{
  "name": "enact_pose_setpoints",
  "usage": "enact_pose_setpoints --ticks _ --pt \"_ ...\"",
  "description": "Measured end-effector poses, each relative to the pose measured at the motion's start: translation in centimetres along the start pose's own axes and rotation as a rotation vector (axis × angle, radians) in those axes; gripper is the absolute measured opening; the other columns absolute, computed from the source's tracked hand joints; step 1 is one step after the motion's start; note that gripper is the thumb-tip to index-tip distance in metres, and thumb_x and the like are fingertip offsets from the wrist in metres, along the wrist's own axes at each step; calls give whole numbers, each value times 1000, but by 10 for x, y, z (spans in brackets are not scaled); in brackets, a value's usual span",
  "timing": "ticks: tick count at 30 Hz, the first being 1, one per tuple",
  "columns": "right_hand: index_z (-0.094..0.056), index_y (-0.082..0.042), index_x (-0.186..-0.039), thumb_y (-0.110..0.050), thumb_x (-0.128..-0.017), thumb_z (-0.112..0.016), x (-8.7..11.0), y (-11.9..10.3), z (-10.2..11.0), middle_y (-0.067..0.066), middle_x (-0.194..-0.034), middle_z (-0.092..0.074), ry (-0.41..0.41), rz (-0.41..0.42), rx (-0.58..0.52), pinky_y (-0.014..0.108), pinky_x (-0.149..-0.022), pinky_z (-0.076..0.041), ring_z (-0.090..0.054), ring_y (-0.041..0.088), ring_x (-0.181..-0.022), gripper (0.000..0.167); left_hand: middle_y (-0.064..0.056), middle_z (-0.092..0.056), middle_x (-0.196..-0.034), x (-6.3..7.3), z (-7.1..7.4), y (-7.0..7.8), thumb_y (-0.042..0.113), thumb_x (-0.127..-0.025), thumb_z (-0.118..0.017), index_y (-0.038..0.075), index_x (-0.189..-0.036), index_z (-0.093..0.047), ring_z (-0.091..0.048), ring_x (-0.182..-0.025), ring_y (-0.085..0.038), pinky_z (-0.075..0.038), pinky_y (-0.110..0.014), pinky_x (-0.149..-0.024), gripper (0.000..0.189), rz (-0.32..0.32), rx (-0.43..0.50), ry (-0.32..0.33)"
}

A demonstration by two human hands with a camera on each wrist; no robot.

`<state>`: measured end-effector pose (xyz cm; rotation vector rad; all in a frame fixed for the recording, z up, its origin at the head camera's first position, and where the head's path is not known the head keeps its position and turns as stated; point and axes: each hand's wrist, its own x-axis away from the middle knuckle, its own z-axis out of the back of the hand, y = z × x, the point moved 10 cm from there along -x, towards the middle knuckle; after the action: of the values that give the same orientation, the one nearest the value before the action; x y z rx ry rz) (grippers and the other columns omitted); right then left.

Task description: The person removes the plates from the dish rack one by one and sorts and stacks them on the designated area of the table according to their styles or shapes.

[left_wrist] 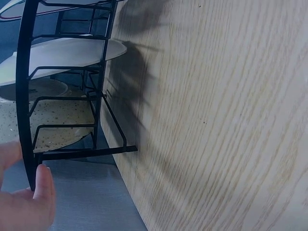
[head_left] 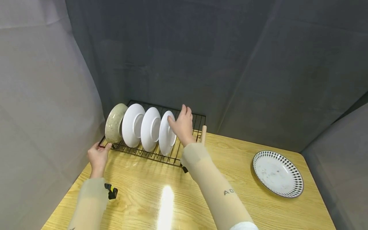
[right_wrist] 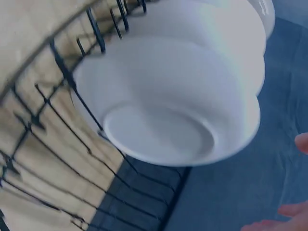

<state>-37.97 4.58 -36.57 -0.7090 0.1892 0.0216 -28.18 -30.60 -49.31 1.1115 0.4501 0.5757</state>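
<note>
A black wire dish rack (head_left: 161, 159) stands at the back left of the table. In it, on edge, are a speckled beige bowl (head_left: 111, 126) at the left end and three white plates (head_left: 165, 135) in a row. My left hand (head_left: 97, 157) holds the rack's front left corner, with thumb and fingers around the wire frame (left_wrist: 23, 96) in the left wrist view. My right hand (head_left: 183, 127) is beside the rightmost plate (right_wrist: 159, 134), fingers spread. The right wrist view shows those fingers (right_wrist: 276, 224) apart from that plate.
A patterned plate (head_left: 276, 174) with a dark-checked rim lies at the table's right. A pale wooden rod (head_left: 203, 134) stands at the rack's right end. Grey cloth (head_left: 43, 111) borders the left side, and dark cloth (head_left: 178, 57) hangs behind the rack.
</note>
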Motion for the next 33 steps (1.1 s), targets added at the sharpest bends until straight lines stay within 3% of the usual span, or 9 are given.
enact_pose_setpoints --ticks 7,13,20,24,33 --pt "-22 0 -142 -40 -86 -57 11 -5 -42 23 -142 -24 -91 -31 -13 43 -102 -32 -29 36 -129 77 -20 -57 -94 1 3 1 15 -85 -65 -13 -119 -51 -43 -62 3 -34 -7 -54 47 -20 -6 13" --pt "-26 3 -140 -38 -85 -58 23 -5 -64 27 -137 -30 -114 -53 -30 41 -99 -38 -39 39 -122 76 -21 -57 -96 2 4 -1 16 -85 -65 -14 -121 -50 -43 -63 4 -35 -7 -55 49 -8 4 2" --pt "-22 5 -141 -37 -86 -58 30 0 -77 29 -139 -28 -135 -115 -12 42 -102 -32 -36 39 -125 79 -22 -57 -97 2 4 -2 16 -85 -65 -13 -122 -49 -43 -63 4 -35 -6 -55 51 -7 14 5" --pt "-21 5 -141 -34 -86 -59 32 3 -80 29 -135 -33 -126 -144 -7 43 -100 -35 -42 40 -119 78 -22 -57 -98 2 3 -2 16 -85 -65 -14 -124 -47 -43 -64 4 -35 -5 -56 52 -2 21 -3" --pt "-21 6 -141 -29 -85 -63 32 1 -83 29 -134 -34 -113 -138 21 40 -99 -38 -44 39 -118 78 -19 -57 -92 1 5 -2 15 -84 -66 -13 -117 -53 -42 -60 6 -35 -7 -54 45 -15 17 16"
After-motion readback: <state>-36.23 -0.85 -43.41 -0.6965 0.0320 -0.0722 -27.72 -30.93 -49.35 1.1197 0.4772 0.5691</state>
